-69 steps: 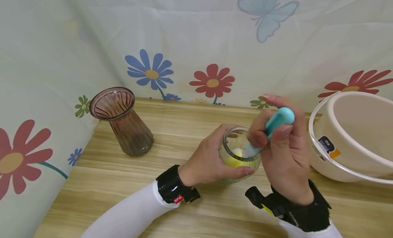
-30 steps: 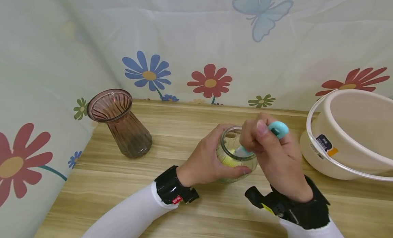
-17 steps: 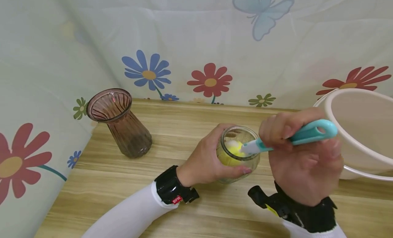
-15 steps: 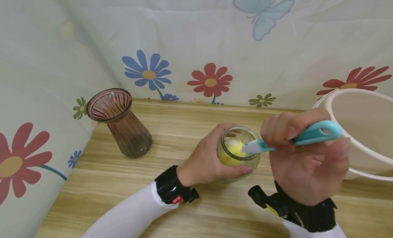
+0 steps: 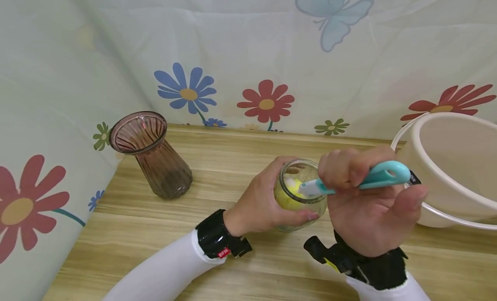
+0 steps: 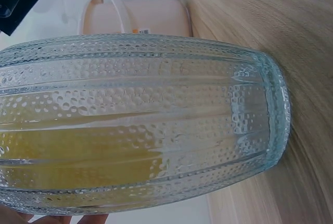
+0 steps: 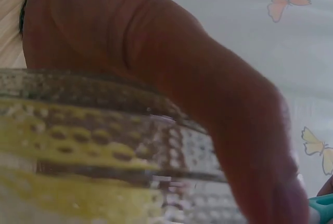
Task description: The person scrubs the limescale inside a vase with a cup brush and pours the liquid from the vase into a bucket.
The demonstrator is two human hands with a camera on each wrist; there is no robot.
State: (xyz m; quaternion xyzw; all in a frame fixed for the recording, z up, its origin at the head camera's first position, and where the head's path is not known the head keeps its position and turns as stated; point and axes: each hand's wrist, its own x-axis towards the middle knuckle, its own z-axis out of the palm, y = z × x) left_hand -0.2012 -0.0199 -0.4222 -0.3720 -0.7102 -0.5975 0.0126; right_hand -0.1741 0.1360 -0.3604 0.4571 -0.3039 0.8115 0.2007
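Observation:
My left hand [image 5: 258,201] grips a clear glass jar [image 5: 289,225] round its side, thumb across the front. Embossed dots and ribs cover the jar wall [image 6: 197,109] in the left wrist view. My right hand [image 5: 369,206] holds the turquoise handle of a sponge bottle brush [image 5: 382,175], its hanging hole at the outer end. The handle slants over the jar's rim towards the right. Inside the jar is the brush's yellow and white sponge head [image 5: 291,199], which shows as a yellow patch [image 6: 78,156] through the glass in the left wrist view.
A purple-brown ribbed glass vase [image 5: 163,171] with a flared mouth stands at the left on the wooden table [image 5: 217,163]. At the right stands a cream bucket [image 5: 438,214] with a handle, close behind my right hand. A flowered cloth [image 5: 233,42] hangs at the back and left.
My right hand has turned, swinging the brush handle from steep down to the right, then back a little leftwards. The sponge head shifts inside the jar. My left hand and the jar stay put.

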